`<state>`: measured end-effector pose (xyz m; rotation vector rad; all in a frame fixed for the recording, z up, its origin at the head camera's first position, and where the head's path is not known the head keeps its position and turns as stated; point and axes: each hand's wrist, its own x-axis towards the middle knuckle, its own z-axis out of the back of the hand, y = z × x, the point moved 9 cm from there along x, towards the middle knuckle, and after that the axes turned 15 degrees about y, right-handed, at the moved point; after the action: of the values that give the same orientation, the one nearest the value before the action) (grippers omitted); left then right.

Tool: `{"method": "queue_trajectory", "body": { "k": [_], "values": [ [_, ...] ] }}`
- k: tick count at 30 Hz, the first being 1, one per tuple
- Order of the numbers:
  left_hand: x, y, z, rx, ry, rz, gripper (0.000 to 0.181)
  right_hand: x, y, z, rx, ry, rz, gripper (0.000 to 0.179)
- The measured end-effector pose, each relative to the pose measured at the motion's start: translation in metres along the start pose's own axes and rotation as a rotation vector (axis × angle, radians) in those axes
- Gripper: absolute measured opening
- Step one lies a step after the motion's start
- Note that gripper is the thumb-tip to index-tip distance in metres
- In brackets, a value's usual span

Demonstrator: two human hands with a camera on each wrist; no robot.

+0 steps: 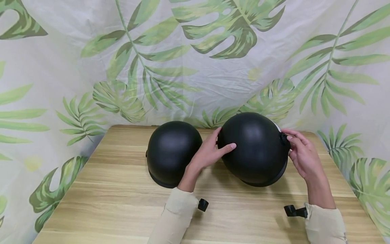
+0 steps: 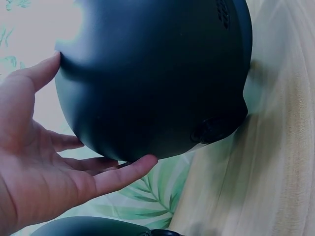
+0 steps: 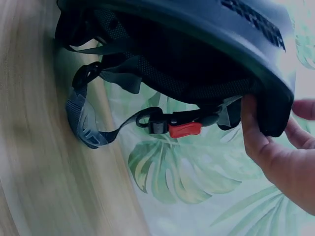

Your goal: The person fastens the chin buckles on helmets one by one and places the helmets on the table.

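A black helmet stands tilted between both hands, and its raised rim shows the padded inside in the right wrist view. A chin strap with a red buckle tab hangs from it. My left hand touches the helmet's left side with spread, fairly straight fingers and the thumb over the near face. My right hand pinches the right rim, the thumb inside and some fingers outside. Whether the lowest edge touches the table cannot be told. A second black helmet sits dome up beside the left hand.
The wooden table carries both helmets. Behind it hangs a leaf-printed cloth, close to the table's back edge. Black brackets stick out from the sleeves at both wrists.
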<state>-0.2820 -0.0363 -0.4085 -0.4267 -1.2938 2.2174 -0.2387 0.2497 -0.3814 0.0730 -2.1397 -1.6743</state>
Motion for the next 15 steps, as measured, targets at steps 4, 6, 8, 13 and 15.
{"method": "queue_trajectory", "body": {
  "k": [4, 6, 8, 13, 15],
  "values": [
    [0.0, -0.002, -0.001, 0.018, 0.006, -0.001, 0.1, -0.002, 0.002, 0.001, -0.121, -0.041, -0.029, 0.026],
    [0.0, -0.003, -0.002, 0.032, 0.008, 0.003, 0.1, -0.002, 0.003, 0.003, -0.195, -0.062, -0.047, 0.027],
    [-0.001, -0.004, -0.003, 0.05, 0.008, 0.008, 0.1, -0.003, 0.003, 0.005, -0.272, -0.085, -0.061, 0.028],
    [-0.002, -0.006, -0.004, 0.088, 0.002, 0.01, 0.099, -0.002, 0.006, 0.01, -0.582, -0.138, -0.09, 0.033],
    [-0.002, -0.007, -0.004, 0.096, -0.004, 0.009, 0.098, -0.002, 0.007, 0.011, -0.71, -0.16, -0.1, 0.035]
  ]
}}
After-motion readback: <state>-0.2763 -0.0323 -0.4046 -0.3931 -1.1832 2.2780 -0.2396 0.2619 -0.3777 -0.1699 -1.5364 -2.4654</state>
